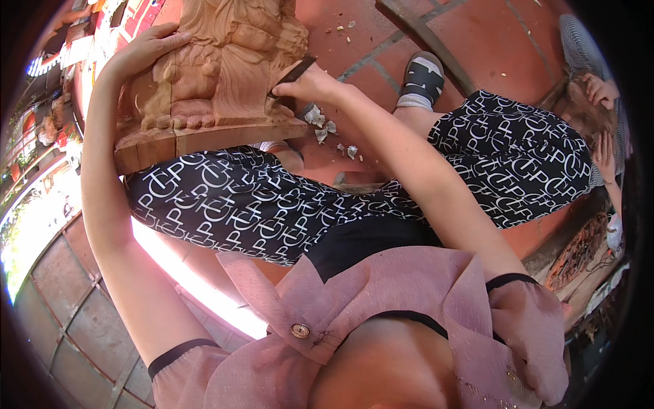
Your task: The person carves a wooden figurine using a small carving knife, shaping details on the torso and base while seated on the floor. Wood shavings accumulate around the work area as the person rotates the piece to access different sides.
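A reddish-brown wooden carving (225,75), with draped folds and a block base, leans at the upper left, its base against my left leg. My left hand (153,51) grips its left side, thumb and fingers lying along the carved surface. On the carving's right side, low near the base, my right hand (310,85) pinches a thin dark strip (296,73), which looks like folded sandpaper. The strip's lower end is close to the wood; whether it touches cannot be made out. Part of the right fingers is hidden behind the strip.
Crumpled pale scraps (317,119) lie on the red tiled floor (371,41) beside the carving. A wooden bar (429,44) runs past my sandalled foot (422,75). Another person (599,116) sits at the far right. Bright glare comes from the left.
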Action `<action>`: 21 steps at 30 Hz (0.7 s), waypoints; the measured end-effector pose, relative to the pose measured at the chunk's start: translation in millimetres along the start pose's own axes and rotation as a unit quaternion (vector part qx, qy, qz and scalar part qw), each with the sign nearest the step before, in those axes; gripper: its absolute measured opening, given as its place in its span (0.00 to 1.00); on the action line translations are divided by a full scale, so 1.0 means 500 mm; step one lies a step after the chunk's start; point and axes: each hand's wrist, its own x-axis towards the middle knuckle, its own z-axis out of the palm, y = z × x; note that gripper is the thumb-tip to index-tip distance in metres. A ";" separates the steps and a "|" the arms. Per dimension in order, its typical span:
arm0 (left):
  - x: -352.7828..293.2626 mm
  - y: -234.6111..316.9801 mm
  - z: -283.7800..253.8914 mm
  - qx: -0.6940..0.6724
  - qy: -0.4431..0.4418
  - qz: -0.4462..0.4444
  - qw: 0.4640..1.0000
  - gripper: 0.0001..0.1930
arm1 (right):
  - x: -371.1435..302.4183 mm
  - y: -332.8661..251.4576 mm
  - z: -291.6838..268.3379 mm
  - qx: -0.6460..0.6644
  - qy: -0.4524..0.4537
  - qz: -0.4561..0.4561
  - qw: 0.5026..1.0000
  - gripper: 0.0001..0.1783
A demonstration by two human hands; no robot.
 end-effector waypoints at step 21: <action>-0.194 -0.064 0.005 -0.083 0.092 -0.032 0.992 0.28 | -0.021 0.018 0.032 -0.015 0.055 -0.073 0.996 0.12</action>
